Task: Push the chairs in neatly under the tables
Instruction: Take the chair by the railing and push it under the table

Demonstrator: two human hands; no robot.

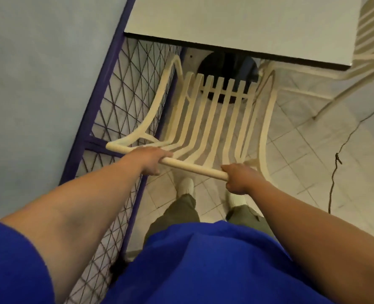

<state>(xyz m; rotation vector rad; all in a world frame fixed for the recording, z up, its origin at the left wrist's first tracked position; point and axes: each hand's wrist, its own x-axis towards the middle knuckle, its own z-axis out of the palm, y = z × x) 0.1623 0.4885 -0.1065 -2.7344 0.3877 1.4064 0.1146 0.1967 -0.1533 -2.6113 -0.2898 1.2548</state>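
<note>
Left hand and right hand clamped on cream slatted metal chair top rail; purple mesh fence alongside, white square table ahead.

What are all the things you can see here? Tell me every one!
table: one, white top with dark edge, ahead at the top
slatted chair: one, cream, in front of the table, held by its top rail
second chair: one, cream, far right, partly out of view
mesh panel: one, purple frame, left of the slatted chair
cable: one, black, on the tiled floor at right
shoes: two, white, below the rail
left hand: grip on the rail
right hand: grip on the rail
</note>
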